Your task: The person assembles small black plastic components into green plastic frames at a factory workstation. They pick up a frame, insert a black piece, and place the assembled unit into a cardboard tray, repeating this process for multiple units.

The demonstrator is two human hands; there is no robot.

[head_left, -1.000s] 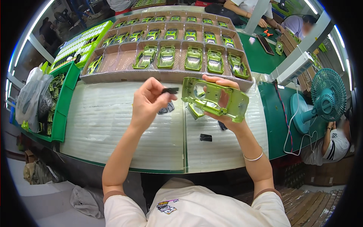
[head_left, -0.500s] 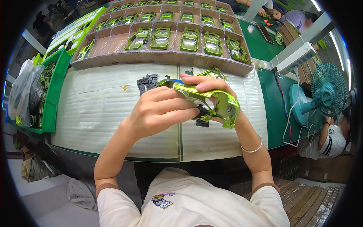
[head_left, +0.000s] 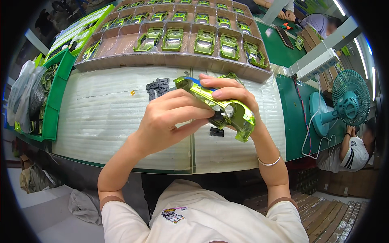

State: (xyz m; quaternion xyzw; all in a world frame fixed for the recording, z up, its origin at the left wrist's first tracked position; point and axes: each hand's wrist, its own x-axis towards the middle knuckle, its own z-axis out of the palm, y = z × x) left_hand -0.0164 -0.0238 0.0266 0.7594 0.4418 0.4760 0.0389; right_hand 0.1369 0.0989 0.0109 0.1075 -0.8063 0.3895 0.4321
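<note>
A shiny lime-green toy car body shell (head_left: pixel 244 124) with a blue patch is held tilted above the mat. My right hand (head_left: pixel 233 94) grips it from the far right side, its fingers over the top and the thumb hidden. Thumb and fingers of my left hand (head_left: pixel 172 115) pinch a small black plastic part (head_left: pixel 218 116) at the shell's open underside. Black plastic pieces (head_left: pixel 159 86) lie just beyond my left hand, and a small black block (head_left: pixel 216 132) lies under the shell. Another green shell (head_left: pixel 231 77) is partly hidden behind my right hand.
A divided cardboard tray (head_left: pixel 174 60) of green car shells spans the far side. A green bin (head_left: pixel 56 105) with parts and plastic bags stands at left. A teal fan (head_left: pixel 350 97) and its white cord are at right. A small orange piece (head_left: pixel 132 93) lies on the white mat (head_left: pixel 101 121).
The shell has tipped, its near right end dropping slightly and its left end showing more. My left hand has turned, its thumb now visible at the black part.
</note>
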